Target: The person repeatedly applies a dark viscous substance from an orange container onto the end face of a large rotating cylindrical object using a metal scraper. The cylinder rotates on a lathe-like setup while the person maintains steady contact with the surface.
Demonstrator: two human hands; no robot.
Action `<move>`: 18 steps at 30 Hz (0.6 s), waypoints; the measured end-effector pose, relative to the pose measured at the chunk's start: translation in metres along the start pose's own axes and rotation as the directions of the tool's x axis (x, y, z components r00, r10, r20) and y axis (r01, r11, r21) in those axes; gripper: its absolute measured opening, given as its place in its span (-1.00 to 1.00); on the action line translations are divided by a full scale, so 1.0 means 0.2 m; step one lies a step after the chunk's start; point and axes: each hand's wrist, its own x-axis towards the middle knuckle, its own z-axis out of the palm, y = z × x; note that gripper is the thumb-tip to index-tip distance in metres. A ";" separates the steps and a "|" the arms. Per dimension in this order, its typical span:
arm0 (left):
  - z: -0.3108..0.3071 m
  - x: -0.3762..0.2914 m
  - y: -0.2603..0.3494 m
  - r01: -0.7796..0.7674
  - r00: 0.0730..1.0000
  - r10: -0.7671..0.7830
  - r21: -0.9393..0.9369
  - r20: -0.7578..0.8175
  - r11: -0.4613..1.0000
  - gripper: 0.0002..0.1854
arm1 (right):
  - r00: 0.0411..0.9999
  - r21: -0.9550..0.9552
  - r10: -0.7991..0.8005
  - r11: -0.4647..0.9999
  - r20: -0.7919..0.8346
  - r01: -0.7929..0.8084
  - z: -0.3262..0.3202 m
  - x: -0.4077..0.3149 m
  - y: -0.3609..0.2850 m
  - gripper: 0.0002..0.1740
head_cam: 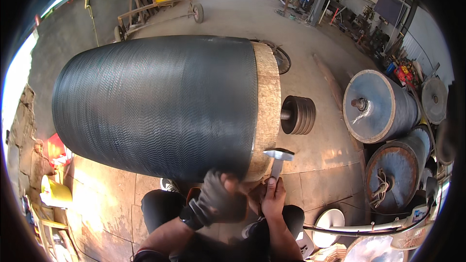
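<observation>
A large drum (164, 98), its surface black and finely ribbed, lies across in front of me. A tan band (268, 109) with a rough, fibrous look rings its right end. Below the drum's lower right edge is my left hand (222, 200), in a dark glove and blurred, with the fingers curled; whether it holds anything is unclear. My right hand (273, 194), bare, grips a hammer (278, 160) by its handle. The metal hammer head is raised in front of the tan band; whether they touch cannot be told. A stepped or grooved pulley (299, 115) sits on the shaft at right.
Rollers (375, 105) and another roller with a rusty rim (391, 178) lie at right. A fan (411, 231) stands at lower right beside a white disc (328, 225). Left are a yellow object (55, 193) and a wall (72, 40). A wheeled frame (156, 11) stands behind the drum.
</observation>
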 end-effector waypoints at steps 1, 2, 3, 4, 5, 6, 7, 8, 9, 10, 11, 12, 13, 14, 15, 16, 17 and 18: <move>-0.05 0.04 -0.02 -0.089 0.995 0.091 0.058 -0.048 0.994 -0.68 | 0.995 0.176 0.090 0.980 0.051 -0.098 0.02 0.00 -0.02 -0.62; -0.18 0.22 0.00 -0.246 0.951 0.255 0.070 -0.177 0.967 -0.63 | 0.979 0.333 0.173 0.922 0.105 -0.199 0.03 0.01 -0.05 -0.62; -0.21 0.31 -0.04 -0.260 0.931 0.262 0.040 -0.255 0.965 -0.61 | 0.984 0.156 0.145 0.975 0.101 -0.159 0.02 0.00 -0.02 -0.63; -0.28 0.41 -0.06 -0.360 0.882 0.387 0.147 -0.269 0.921 -0.59 | 0.988 -0.036 0.120 0.992 0.094 -0.117 0.00 0.00 0.02 -0.63; -0.31 0.49 -0.09 -0.391 0.846 0.438 0.205 -0.303 0.897 -0.58 | 0.991 -0.217 0.094 0.974 0.094 -0.071 0.00 0.00 0.06 -0.63; -0.31 0.53 -0.17 -0.356 0.863 0.429 0.282 -0.266 0.891 -0.59 | 0.995 -0.247 0.040 0.969 0.091 -0.017 0.02 -0.01 -0.06 -0.64; -0.35 0.62 -0.17 -0.373 0.830 0.479 0.352 -0.287 0.858 -0.61 | 0.997 -0.286 -0.018 0.958 0.080 0.040 0.03 -0.01 -0.13 -0.65; -0.35 0.67 -0.20 -0.361 0.833 0.468 0.352 -0.295 0.864 -0.58 | 0.991 -0.258 -0.121 0.957 0.051 0.130 0.02 -0.03 -0.12 -0.68; -0.33 0.70 -0.22 -0.347 0.838 0.454 0.345 -0.303 0.872 -0.54 | 0.984 -0.330 -0.177 0.929 0.005 0.169 0.01 -0.04 -0.10 -0.69; -0.32 0.71 -0.22 -0.353 0.831 0.470 0.370 -0.297 0.859 -0.54 | 0.971 -0.402 -0.236 0.893 -0.034 0.203 0.00 -0.05 -0.09 -0.70; -0.32 0.72 -0.22 -0.358 0.825 0.485 0.395 -0.291 0.846 -0.53 | 0.953 -0.472 -0.297 0.850 -0.067 0.232 0.00 -0.05 -0.08 -0.70; -0.32 0.72 -0.22 -0.360 0.821 0.497 0.422 -0.281 0.832 -0.52 | 0.963 -0.510 -0.270 0.830 -0.017 0.224 0.00 -0.05 -0.09 -0.70; -0.32 0.71 -0.22 -0.343 0.819 0.487 0.422 -0.303 0.839 -0.50 | 0.970 -0.546 -0.241 0.809 0.031 0.219 0.01 -0.04 -0.11 -0.70; -0.31 0.71 -0.22 -0.325 0.817 0.477 0.423 -0.325 0.846 -0.48 | 0.974 -0.581 -0.210 0.785 0.079 0.217 0.01 -0.03 -0.12 -0.69; -0.30 0.71 -0.21 -0.308 0.811 0.467 0.421 -0.353 0.853 -0.45 | 0.964 -0.527 -0.264 0.816 0.023 0.236 0.00 -0.04 -0.11 -0.70; -0.31 0.72 -0.20 -0.326 0.804 0.484 0.426 -0.344 0.844 -0.50 | 0.949 -0.472 -0.314 0.842 -0.035 0.261 -0.02 -0.07 -0.10 -0.71; -0.32 0.74 -0.19 -0.329 0.805 0.484 0.422 -0.343 0.845 -0.51 | 0.929 -0.416 -0.358 0.862 -0.096 0.289 -0.03 -0.08 -0.10 -0.72; -0.33 0.75 -0.18 -0.332 0.808 0.484 0.421 -0.335 0.844 -0.53 | 0.889 -0.325 -0.444 0.861 -0.108 0.390 -0.03 -0.09 -0.15 -0.73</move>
